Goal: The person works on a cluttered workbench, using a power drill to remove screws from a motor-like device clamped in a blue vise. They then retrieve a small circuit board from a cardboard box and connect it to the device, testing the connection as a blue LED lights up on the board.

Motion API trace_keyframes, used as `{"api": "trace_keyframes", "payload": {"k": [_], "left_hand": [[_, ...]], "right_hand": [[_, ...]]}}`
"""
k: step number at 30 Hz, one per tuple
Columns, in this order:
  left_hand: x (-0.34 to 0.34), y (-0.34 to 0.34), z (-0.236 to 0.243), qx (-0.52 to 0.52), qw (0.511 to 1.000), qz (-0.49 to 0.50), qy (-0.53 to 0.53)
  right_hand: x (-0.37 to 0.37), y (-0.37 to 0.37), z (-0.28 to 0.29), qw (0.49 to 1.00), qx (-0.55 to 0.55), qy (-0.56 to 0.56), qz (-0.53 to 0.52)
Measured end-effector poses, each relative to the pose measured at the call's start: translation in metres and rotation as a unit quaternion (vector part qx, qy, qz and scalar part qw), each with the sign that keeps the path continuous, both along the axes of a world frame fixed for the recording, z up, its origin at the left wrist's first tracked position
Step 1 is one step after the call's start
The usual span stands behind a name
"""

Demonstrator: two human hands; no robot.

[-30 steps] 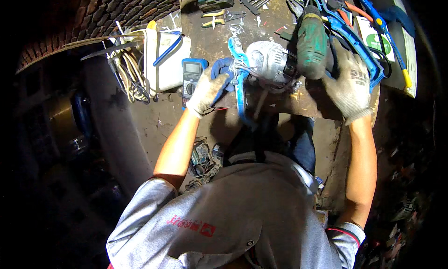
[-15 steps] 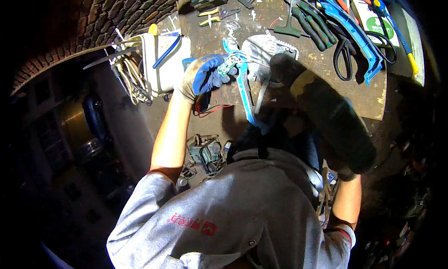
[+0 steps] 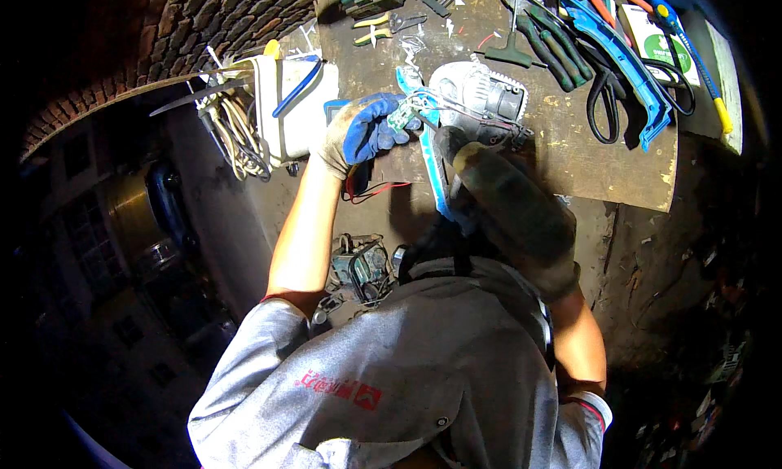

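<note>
My left hand (image 3: 371, 133), in a blue and pale work glove, is closed on a small green circuit board (image 3: 403, 115) with wires on it. The board is over a long light-blue plastic piece (image 3: 434, 172) at the table's near edge. My right hand (image 3: 558, 275), gloved, is closed round the rear of a thick, dark, long-bodied power tool (image 3: 513, 196). A thin shaft (image 3: 429, 124) points from its front toward the board. Just beyond stands a silver metal housing (image 3: 481, 90) with fins, and thin wires run between it and the board. The right fingers are mostly in shadow.
Dark-handled pliers (image 3: 554, 46), a green T-handle tool (image 3: 511, 55) and a blue plastic strip (image 3: 619, 50) lie at the far right. Yellow-handled cutters (image 3: 383, 28) lie at the back. A white container (image 3: 297, 111) with cables stands left. Below, machinery (image 3: 361, 265) sits on the floor.
The power tool has moved left and nearer to me, uncovering more of the silver housing. Its front has come close to the circuit board. My left hand stays on the board.
</note>
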State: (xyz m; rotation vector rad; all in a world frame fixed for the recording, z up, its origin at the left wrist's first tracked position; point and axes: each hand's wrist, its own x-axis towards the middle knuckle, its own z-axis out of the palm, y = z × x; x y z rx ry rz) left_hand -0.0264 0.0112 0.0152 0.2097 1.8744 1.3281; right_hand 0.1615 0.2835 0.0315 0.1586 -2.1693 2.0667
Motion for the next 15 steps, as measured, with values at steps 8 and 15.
{"api": "trace_keyframes", "payload": {"k": [8, 15], "left_hand": [[-0.003, -0.010, -0.004, -0.083, 0.979, -0.105, 0.154], [-0.003, -0.002, -0.003, -0.030, 0.998, -0.031, 0.044]], "right_hand": [[0.002, -0.012, -0.001, 0.995, -0.092, -0.043, -0.016], [0.010, -0.014, 0.015, 0.998, -0.020, -0.045, -0.024]]}}
